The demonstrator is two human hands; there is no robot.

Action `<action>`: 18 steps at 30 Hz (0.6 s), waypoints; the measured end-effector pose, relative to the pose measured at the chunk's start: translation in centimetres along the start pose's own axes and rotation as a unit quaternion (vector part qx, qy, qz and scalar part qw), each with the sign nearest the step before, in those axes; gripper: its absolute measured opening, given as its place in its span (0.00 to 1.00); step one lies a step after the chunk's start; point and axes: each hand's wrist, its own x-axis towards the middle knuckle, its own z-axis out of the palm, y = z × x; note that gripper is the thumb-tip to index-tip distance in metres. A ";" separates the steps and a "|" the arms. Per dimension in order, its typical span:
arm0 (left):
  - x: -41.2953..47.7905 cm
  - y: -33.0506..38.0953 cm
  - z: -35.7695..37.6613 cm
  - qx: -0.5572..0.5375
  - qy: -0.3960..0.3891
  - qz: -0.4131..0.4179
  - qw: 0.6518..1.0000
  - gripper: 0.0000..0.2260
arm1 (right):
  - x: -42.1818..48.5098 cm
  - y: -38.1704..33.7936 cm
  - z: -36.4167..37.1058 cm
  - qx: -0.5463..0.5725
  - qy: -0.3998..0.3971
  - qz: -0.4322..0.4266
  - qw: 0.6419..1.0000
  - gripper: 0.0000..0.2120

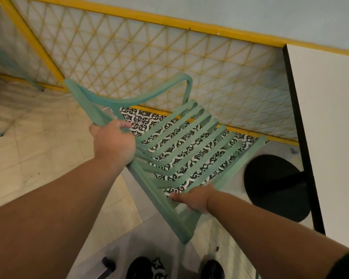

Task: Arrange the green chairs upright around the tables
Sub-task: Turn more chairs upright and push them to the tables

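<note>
Green chair (181,150) hangs tilted, slats running toward the white worktop (328,117) at right; left hand (114,142) and right hand (193,198) each grip its frame, closed.

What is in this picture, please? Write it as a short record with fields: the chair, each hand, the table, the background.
chair: green chair, slatted, held tilted above the patterned floor tiles
left hand: left hand grips the frame near the armrest
right hand: right hand grips the nearer frame edge
table: white table at right, on a black round base
background: yellow lattice fence; another green chair, blurred, at far left
</note>
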 end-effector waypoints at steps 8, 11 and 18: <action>2.0 -0.9 -1.0 0.036 -0.023 0.037 0.998 0.15 | 0.8 -2.2 1.2 0.033 -0.026 0.012 0.999 0.75; 2.5 -1.1 -1.1 0.045 -0.026 0.051 0.997 0.14 | 1.0 -2.5 1.5 0.043 -0.024 0.019 0.999 0.76; 5.3 -1.2 -2.2 0.064 -0.051 0.069 0.994 0.16 | 2.1 -5.4 2.0 0.071 -0.038 0.032 0.996 0.73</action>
